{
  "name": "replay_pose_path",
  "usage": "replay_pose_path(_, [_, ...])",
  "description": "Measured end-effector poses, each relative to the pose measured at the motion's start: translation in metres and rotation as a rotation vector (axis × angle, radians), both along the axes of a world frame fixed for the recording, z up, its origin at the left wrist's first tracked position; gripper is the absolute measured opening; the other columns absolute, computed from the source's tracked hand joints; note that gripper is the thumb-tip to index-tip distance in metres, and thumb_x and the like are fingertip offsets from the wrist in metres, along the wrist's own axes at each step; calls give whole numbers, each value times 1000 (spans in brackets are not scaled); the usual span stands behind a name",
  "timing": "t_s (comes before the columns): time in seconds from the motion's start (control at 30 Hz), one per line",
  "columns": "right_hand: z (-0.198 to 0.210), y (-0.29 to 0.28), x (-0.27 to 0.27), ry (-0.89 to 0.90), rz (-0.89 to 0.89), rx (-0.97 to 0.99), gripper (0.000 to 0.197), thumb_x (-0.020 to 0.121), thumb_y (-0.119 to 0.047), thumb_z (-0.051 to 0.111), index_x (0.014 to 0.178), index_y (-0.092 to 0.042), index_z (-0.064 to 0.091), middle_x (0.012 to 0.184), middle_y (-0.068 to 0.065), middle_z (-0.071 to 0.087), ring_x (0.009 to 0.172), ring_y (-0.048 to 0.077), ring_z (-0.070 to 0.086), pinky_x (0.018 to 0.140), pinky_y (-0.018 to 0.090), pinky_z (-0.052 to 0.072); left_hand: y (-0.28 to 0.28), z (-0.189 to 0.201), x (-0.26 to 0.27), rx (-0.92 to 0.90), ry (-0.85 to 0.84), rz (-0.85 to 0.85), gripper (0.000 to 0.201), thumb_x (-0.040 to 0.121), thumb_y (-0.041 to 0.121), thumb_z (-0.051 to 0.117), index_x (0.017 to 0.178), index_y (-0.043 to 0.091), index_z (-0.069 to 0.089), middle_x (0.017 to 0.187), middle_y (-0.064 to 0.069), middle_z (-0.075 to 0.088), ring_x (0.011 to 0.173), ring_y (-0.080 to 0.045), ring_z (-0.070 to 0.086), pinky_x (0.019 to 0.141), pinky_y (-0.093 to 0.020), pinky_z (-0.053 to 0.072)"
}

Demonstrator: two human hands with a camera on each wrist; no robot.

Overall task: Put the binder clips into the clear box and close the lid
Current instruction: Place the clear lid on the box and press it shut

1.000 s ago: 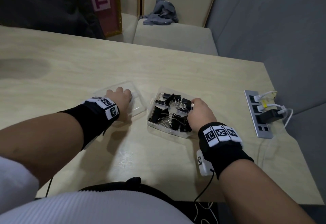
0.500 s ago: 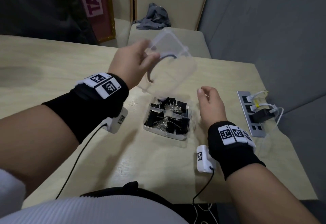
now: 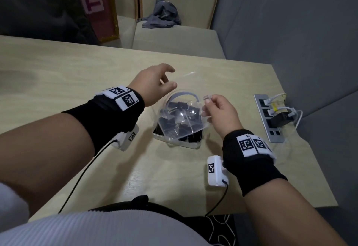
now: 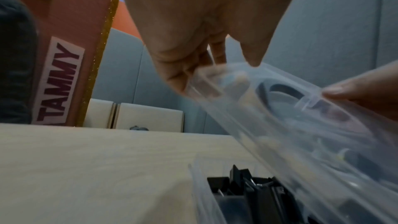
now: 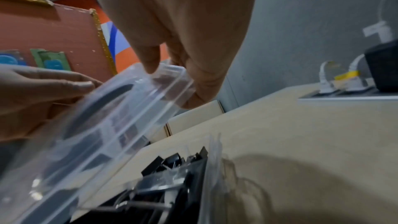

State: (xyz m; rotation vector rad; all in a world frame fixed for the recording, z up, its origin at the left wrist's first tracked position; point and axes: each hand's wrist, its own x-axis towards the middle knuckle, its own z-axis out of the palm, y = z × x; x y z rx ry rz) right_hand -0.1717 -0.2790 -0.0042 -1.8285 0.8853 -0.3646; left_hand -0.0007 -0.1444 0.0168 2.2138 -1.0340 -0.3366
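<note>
1. Lid-closing is the step in hand, as I judge it: the binder clips [image 3: 179,121] already lie in the clear box [image 3: 175,143], which sits on the table [image 3: 58,75] toward its right edge, roughly midway between the near and far edges.
2. I hold the lid [image 3: 182,123] tilted above the box, its near end low over the clips and its far end raised.
3. My right hand [image 3: 219,114] pinches a small tab at the lid's far right corner, thumb and fingers clamped on it.
4. My left hand [image 3: 153,83] holds the lid's far left corner; in the left wrist view the thumb and fingers [image 4: 172,72] close on the clear rim there.
5. Next, as I see it, the lid needs levelling and lining up with the box rim, then pressing down evenly until it seats.
6. Hard to read: the lid is clear and motion-blurred, so its exact edges are faint. Whether any clip stands proud of the rim I cannot tell. Box corners under the lid are hidden.
</note>
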Motion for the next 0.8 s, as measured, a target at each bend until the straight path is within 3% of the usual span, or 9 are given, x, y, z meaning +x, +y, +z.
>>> replay_pose_path(0.1, [-10,3,-2,137,-86,26,19,97,-26,43,95,-13,56,85,4,66,68,16,62,64,29,53,4,-13,1,152,-32,31,54,87,42,61,134,21,43,124,-9,56,101,-25,62,88,-35,46])
replay_pose_path(0.2, [-9,9,-5,221,-91,58,23,100,-21,38,93,-8,55,76,3,59,56,11,58,40,15,40,11,-26,-5,340,16,36,59,88,44,59,135,17,38,115,-11,65,103,-30,61,84,-37,47])
replay_pose_path(0.27, [-10,15,-6,282,-79,4,26,100,-22,37,83,-7,51,65,1,52,50,4,59,37,14,35,13,-30,-9,379,53,26,59,86,40,63,134,17,38,109,-10,68,101,-30,61,82,-37,48])
replay_pose_path(0.33, [-17,18,-5,353,-82,-98,33,98,-29,38,73,-9,47,62,1,47,58,16,57,41,24,33,13,-32,-8,385,54,17,55,84,33,66,131,18,43,108,-9,68,99,-27,61,80,-36,48])
replay_pose_path(0.4, [-21,21,-6,453,-85,-197,34,95,-36,41,75,-11,51,71,4,53,65,24,51,46,28,29,12,-32,-6,396,47,11,49,83,29,67,126,19,48,110,-7,67,99,-26,60,81,-35,48])
replay_pose_path(0.5, [-23,21,-9,522,-137,-215,28,91,-29,51,111,-10,53,104,9,57,79,25,52,62,27,37,10,-38,-7,448,-15,-41,45,84,24,66,126,18,53,117,-7,65,106,-26,59,88,-36,48])
replay_pose_path(0.57, [-25,19,-12,556,-135,-224,29,90,-24,51,116,-11,51,115,11,55,80,25,48,66,29,37,8,-43,-10,486,-78,-84,45,85,23,64,129,17,53,122,-9,61,110,-28,58,91,-37,47])
replay_pose_path(0.7, [-32,17,-11,552,-131,-221,21,92,-22,49,110,-12,55,116,14,54,77,24,45,67,28,35,5,-50,-12,514,-124,-106,43,90,20,57,132,16,52,124,-11,58,112,-30,57,93,-37,46])
replay_pose_path(0.8, [-37,16,-9,512,-147,-196,18,92,-20,50,108,-12,52,98,11,64,73,26,53,61,29,38,4,-53,-9,510,-145,-107,41,89,26,57,129,18,55,121,-9,61,111,-29,58,92,-37,47])
